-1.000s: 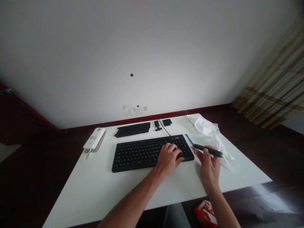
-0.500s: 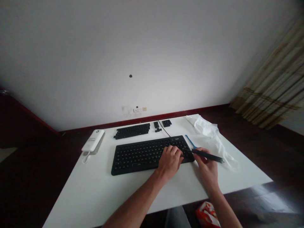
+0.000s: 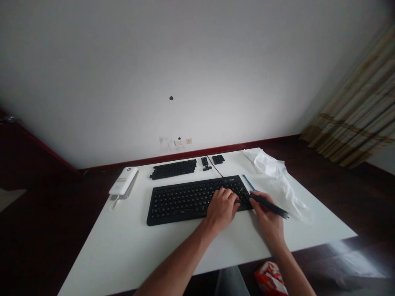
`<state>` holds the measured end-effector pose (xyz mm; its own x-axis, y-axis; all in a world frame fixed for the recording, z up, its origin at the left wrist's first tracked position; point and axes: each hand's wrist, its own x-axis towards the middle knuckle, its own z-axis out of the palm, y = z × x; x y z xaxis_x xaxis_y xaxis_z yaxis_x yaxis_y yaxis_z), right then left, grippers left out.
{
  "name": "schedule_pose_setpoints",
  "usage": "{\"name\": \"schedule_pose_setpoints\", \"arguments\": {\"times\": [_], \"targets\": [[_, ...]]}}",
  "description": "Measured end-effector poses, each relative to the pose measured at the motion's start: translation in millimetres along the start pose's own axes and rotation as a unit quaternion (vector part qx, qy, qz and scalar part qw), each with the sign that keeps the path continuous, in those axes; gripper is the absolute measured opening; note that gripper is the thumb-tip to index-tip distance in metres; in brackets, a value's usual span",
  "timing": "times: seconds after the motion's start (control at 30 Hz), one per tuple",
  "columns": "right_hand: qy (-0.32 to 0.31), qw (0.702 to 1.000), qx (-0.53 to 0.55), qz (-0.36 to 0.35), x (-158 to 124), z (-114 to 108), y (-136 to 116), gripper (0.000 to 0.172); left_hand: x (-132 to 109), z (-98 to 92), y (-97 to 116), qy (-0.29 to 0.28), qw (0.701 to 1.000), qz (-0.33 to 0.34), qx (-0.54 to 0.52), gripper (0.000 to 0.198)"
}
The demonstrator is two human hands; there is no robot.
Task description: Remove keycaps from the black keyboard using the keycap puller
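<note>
A black keyboard (image 3: 185, 199) lies on the white table (image 3: 129, 246). My left hand (image 3: 222, 207) rests on its right part, fingers curled over the keys. My right hand (image 3: 268, 216) grips a long black tool (image 3: 270, 206), whose tip touches the keyboard's right end. A thin blue stick (image 3: 248, 182) lies just beyond that end. Rows of loose black keycaps (image 3: 173, 169) and smaller keycap groups (image 3: 217, 159) sit behind the keyboard.
A white power bank (image 3: 123, 181) with a cable lies at the left. A crumpled white plastic bag (image 3: 277, 181) spreads at the right. A red and white packet (image 3: 270, 277) shows below the table's near edge. A curtain (image 3: 358, 115) hangs at the right.
My right hand has brought the black tool leftwards, from hovering off the keyboard's right side to touching its right end. My left hand has stayed on the keys.
</note>
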<state>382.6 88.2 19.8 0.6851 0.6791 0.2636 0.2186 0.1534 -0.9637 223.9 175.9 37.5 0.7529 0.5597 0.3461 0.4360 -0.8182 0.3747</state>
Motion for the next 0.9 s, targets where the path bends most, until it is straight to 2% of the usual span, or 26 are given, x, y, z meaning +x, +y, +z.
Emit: {"name": "schedule_pose_setpoints", "arguments": {"times": [0.13, 0.3, 0.5, 0.63, 0.9], "targets": [[-0.006, 1.0, -0.02, 0.018, 0, -2, -1, 0.038, 0, -1.2, 1, 0.005, 1.0, -0.01, -0.017, 0.015], [-0.009, 0.999, 0.009, 0.049, 0, -3, -2, 0.041, -1, -2.2, 1, 0.003, 1.0, -0.017, -0.025, 0.016], [0.014, 0.996, -0.081, 0.02, 0, -4, -7, 0.031, -1, -3.6, 1, 0.001, 0.999, -0.02, -0.028, 0.016], [0.044, 0.997, -0.062, 0.027, -2, -3, -14, 0.04, 0, -3.2, 0, -0.006, 0.999, -0.018, -0.033, 0.014], [0.03, 0.998, -0.059, 0.014, -4, -1, -12, 0.037, 0, -2.7, 0, 0.004, 0.999, -0.022, -0.045, 0.015]]}}
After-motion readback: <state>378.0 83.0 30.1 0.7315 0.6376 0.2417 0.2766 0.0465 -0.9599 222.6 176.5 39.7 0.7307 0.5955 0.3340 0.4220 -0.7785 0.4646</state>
